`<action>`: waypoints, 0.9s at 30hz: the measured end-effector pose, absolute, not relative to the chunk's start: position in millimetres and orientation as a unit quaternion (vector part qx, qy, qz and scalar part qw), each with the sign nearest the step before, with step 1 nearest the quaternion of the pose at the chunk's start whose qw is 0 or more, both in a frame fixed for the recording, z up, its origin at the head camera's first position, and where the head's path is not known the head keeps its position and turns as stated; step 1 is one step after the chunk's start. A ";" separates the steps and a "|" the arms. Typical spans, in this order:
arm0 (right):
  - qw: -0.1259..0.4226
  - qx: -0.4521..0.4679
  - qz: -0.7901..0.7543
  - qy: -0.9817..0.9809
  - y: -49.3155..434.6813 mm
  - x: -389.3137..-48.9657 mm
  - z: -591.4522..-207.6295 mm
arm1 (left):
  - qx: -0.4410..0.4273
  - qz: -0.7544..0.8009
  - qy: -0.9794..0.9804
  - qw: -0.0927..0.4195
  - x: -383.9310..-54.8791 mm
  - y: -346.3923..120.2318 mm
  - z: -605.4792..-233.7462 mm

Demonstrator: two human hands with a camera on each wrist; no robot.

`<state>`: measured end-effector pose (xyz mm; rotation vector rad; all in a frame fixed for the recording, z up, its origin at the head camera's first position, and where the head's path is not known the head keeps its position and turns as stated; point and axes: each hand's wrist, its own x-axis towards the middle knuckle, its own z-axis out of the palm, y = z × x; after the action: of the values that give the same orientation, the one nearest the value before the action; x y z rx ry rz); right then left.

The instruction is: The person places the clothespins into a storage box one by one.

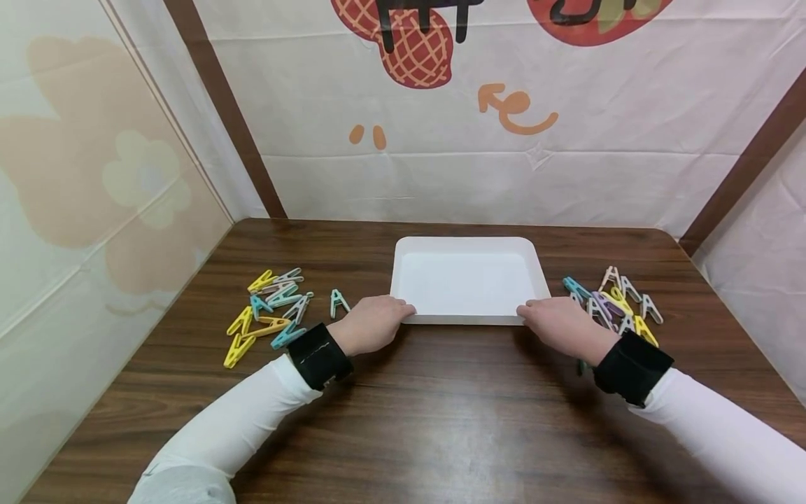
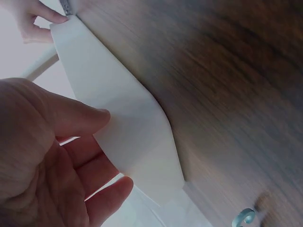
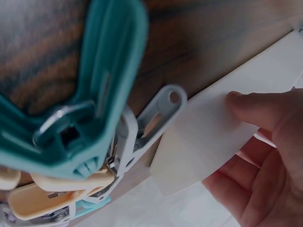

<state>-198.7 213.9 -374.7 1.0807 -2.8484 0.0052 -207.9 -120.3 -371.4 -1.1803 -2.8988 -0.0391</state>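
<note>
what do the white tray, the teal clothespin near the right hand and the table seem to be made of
White tray: probably plastic, smooth and matte, judging by its even color and rounded corners.
Teal clothespin: likely molded plastic, satin, with ridged details; its shiny spring looks metal.
Table: wood-look, brown grain with soft sheen; solid wood or laminate, unclear.

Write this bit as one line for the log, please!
left hand: grips tray | right hand: grips tray | clips: scattered left and right of tray
</note>
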 end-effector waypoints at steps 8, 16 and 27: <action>0.044 0.361 -0.015 -0.931 215.6 -181.1 -374.2 | -0.404 -0.013 -0.914 0.025 -194.5 -121.6 -369.7; 0.054 0.369 0.005 -0.928 218.6 -170.4 -373.1 | -0.417 -0.013 -0.908 0.036 -186.2 -122.2 -370.0; 0.058 0.374 -0.018 -0.925 217.4 -165.3 -374.2 | -0.412 -0.059 -0.908 0.034 -187.3 -118.1 -360.9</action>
<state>-165.3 217.4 -374.2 1.1345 -2.8036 -0.0559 -187.3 -118.1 -360.9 -1.2685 -2.7943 -0.1814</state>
